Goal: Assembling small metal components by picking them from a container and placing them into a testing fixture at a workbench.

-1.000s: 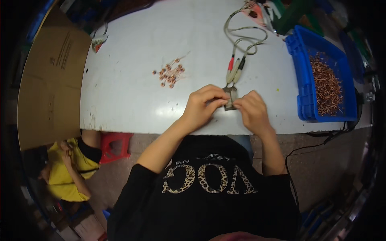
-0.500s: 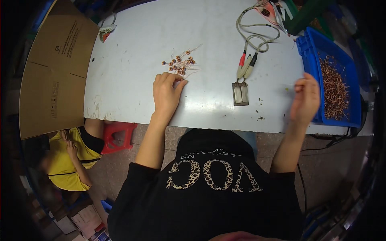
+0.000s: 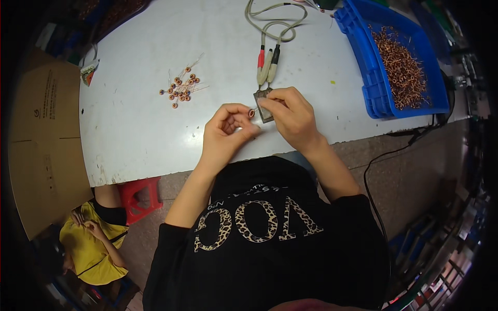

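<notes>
At the table's near middle, my left hand [image 3: 228, 129] has its fingers curled. A small copper-wound ring coil [image 3: 251, 112] sits at its index fingertip, its thin leads pointing toward a dark plate with metal pads [image 3: 266, 115]. My right hand [image 3: 294, 118] lies over that plate, thumb and index finger pressed together on it; what is between them is hidden. Red and black clip leads [image 3: 264, 67] are attached to the plate's far edge. To the left lies a loose pile of similar coils [image 3: 180, 90] with wire tails.
A blue bin [image 3: 363, 78] full of copper coils stands at the right. Grey cables [image 3: 270, 23] loop behind the plate. A cardboard box [image 3: 49, 135] stands at the left edge. Below it are a red stool [image 3: 141, 199] and a person in yellow [image 3: 96, 246].
My left hand has come from the coil pile to the plate with a coil. My right hand has moved left from beside the blue bin onto the plate. The view has shifted rightward.
</notes>
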`<state>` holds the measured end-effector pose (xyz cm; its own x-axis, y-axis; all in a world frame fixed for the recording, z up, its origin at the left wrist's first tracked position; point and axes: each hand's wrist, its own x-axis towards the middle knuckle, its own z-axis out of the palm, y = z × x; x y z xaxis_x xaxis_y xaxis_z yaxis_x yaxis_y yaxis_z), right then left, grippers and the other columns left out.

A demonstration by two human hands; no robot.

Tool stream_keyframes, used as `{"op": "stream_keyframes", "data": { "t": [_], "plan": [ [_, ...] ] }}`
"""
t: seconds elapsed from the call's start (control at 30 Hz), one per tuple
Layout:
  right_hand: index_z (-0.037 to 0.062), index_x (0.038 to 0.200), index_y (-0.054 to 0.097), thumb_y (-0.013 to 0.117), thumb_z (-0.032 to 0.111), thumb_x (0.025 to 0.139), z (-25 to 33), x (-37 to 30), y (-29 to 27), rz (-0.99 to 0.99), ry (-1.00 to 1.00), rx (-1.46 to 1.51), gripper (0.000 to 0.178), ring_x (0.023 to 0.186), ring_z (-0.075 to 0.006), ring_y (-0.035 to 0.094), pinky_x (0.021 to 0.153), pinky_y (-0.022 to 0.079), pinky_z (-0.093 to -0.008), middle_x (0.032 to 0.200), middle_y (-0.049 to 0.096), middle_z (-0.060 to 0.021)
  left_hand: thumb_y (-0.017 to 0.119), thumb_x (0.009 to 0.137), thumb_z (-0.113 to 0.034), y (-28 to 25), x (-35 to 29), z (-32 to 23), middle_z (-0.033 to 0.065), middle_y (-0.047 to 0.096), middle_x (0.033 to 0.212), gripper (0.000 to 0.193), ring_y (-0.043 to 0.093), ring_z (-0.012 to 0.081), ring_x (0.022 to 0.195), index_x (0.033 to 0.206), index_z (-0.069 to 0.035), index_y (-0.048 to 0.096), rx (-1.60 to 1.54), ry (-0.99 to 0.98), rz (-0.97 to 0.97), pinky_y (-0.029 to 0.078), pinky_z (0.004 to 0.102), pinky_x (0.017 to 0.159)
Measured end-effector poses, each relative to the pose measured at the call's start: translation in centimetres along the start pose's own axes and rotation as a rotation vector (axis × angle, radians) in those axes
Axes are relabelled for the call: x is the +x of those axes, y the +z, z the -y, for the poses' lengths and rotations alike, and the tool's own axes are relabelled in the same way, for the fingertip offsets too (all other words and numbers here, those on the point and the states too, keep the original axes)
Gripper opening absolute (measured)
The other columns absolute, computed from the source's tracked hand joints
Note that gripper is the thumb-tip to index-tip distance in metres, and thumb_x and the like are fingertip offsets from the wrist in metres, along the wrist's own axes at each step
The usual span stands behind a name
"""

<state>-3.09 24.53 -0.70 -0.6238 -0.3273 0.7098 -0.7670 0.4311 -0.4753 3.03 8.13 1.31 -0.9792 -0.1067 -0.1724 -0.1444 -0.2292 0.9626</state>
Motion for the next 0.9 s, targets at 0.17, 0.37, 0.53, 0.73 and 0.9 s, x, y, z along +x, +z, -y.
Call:
{"op": "stream_keyframes", "data": {
  "t": [0.17,0.37,0.53,0.73,0.9],
  "plan": [
    [0.0062,0.092,0.071,0.068,-0.003,0.075,-0.2,-0.6,-0.1,-0.004,0.030,0.032,0.020,0.075,-0.0158,0.057,0.065,0.048,-0.0277,0.092,0.063,-0.0021,0.072,0.087,0.006,0.8,0.5,1.6,0.0094,0.070,0.094,0.013,0.063,0.0130,0.079,0.100,0.002,0.070,0.157,0.364,-0.018,0.054,0.0233,0.075],
    [0.0019,0.090,0.073,0.068,-0.008,0.078,-0.2,-0.8,-0.4,-0.004,0.117,0.125,0.016,0.073,-0.0167,0.058,0.064,0.049,-0.0267,0.090,0.067,-0.0048,0.073,0.084,0.008,1.3,1.8,1.9,0.0098,0.067,0.096,0.017,0.065,0.0150,0.081,0.100,0.002,0.071,0.375,0.477,-0.034,0.055,0.0242,0.075],
    [0.0027,0.092,0.072,0.070,-0.006,0.079,-1.1,-1.1,-1.1,0.048,0.315,0.198,0.016,0.074,-0.0181,0.060,0.065,0.050,-0.0284,0.087,0.068,-0.0044,0.074,0.083,0.009,1.2,3.0,2.4,0.0082,0.065,0.092,0.017,0.065,0.0154,0.080,0.098,0.002,0.072,0.427,0.437,-0.058,0.055,0.0245,0.075],
    [0.0031,0.093,0.072,0.070,-0.006,0.079,-1.5,-1.3,-0.9,0.048,0.278,0.139,0.017,0.072,-0.0190,0.061,0.067,0.050,-0.0291,0.084,0.069,-0.0041,0.074,0.082,0.008,1.0,3.2,2.9,0.0074,0.064,0.090,0.016,0.064,0.0151,0.078,0.095,0.000,0.073,0.483,0.385,-0.075,0.055,0.0243,0.073],
    [0.0030,0.094,0.071,0.069,-0.006,0.080,-1.3,-1.3,-0.8,0.045,0.271,0.141,0.017,0.075,-0.0193,0.061,0.068,0.050,-0.0290,0.086,0.069,-0.0051,0.076,0.086,0.003,0.7,3.0,2.8,0.0070,0.063,0.094,0.013,0.063,0.0140,0.082,0.098,-0.001,0.072,0.529,0.366,-0.050,0.053,0.0240,0.078]
  ]
}}
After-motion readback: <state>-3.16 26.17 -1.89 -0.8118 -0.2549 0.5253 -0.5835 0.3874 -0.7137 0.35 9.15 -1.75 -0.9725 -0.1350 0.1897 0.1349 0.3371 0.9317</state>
